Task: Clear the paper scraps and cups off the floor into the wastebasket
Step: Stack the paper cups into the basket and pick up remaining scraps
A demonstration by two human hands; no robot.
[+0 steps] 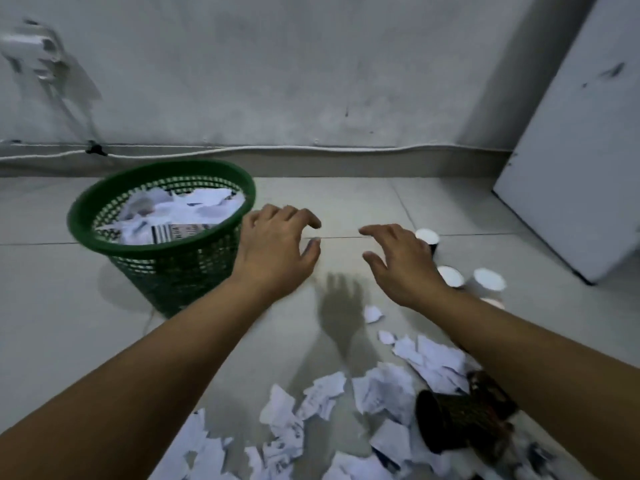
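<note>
A green mesh wastebasket [104, 199] stands on the floor at the left, holding crumpled white paper. My left hand [273, 251] hovers just right of its rim, fingers spread and empty. My right hand [403, 263] is held beside it, also empty with fingers apart. Torn paper scraps [381, 389] lie scattered over the floor below my hands. A dark cup [446, 422] lies on its side among them, under my right forearm. Several upright cups with white insides [488, 278] stand behind my right hand, partly hidden by it.
A grey wall [311, 81] runs close behind, with a white cable [242, 150] along its base. A white panel [581, 150] leans at the right. Bare tiled floor [52, 323] lies left of and in front of the wastebasket.
</note>
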